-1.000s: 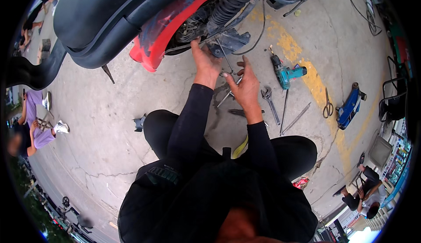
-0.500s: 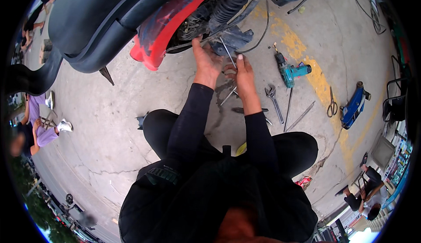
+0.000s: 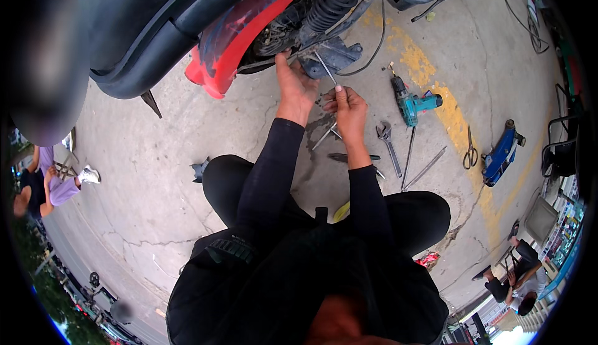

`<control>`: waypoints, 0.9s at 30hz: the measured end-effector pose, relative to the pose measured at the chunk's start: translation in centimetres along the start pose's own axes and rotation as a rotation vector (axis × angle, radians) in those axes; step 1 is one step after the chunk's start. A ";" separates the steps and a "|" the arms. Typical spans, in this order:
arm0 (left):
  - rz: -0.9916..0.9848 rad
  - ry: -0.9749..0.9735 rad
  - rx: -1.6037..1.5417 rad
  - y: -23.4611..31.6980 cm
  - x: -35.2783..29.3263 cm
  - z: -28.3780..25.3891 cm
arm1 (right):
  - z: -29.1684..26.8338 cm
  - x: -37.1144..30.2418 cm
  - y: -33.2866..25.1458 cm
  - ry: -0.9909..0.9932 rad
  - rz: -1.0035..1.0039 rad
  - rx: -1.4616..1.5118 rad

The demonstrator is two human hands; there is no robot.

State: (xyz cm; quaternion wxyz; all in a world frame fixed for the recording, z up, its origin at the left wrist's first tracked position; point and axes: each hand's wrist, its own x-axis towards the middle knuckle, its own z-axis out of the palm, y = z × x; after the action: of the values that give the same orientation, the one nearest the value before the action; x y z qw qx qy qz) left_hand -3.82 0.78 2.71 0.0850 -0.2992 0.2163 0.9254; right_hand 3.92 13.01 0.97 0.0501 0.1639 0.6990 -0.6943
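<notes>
Low on the red and black scooter [image 3: 215,64], both my hands are at work beside the shock absorber [image 3: 330,8]. My left hand [image 3: 296,92] is palm up, thumb stretched toward the wheel area, its other fingers partly hidden next to a dark, dirty bracket [image 3: 336,55]. It seems to hold nothing. My right hand [image 3: 351,111] pinches a slim metal rod [image 3: 325,67] between thumb and fingers. The rod's far end meets the bracket; its full shape is hidden by the hand. Below my hands, a T-shaped metal tool [image 3: 324,135] lies on the concrete.
Right of my hands lie an adjustable wrench [image 3: 389,148], a teal cordless drill [image 3: 412,103], long metal rods [image 3: 425,169], scissors [image 3: 471,150] and a blue floor jack [image 3: 500,155]. Dark-handled pliers [image 3: 352,157] lie near my right forearm. Seated people are at far left and lower right.
My right hand has drawn slightly down and its fingers have shifted on the rod. The left hand stays nearly in place. A blurred dark shape has come in at upper left.
</notes>
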 end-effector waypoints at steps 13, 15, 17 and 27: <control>-0.005 -0.024 -0.048 0.0 0.6 -0.6 | 0.0 -2.4 -1.9 0.092 -0.594 -0.842; -0.009 -0.048 -0.060 0.0 1.0 -0.9 | 0.0 -2.2 -1.2 0.092 -0.670 -0.972; -0.015 -0.063 -0.045 -0.2 1.0 -0.9 | 0.0 -1.2 -0.5 0.134 -0.637 -0.929; 0.020 -0.037 0.125 0.3 0.8 -1.4 | -1.5 1.6 -1.0 0.110 -0.390 -0.502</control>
State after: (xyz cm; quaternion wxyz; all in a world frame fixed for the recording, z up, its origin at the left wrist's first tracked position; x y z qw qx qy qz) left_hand -3.87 -0.11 1.36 0.0982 -0.2741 0.2753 0.9162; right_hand 2.33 14.74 1.52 -0.0833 0.0467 0.8682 -0.4869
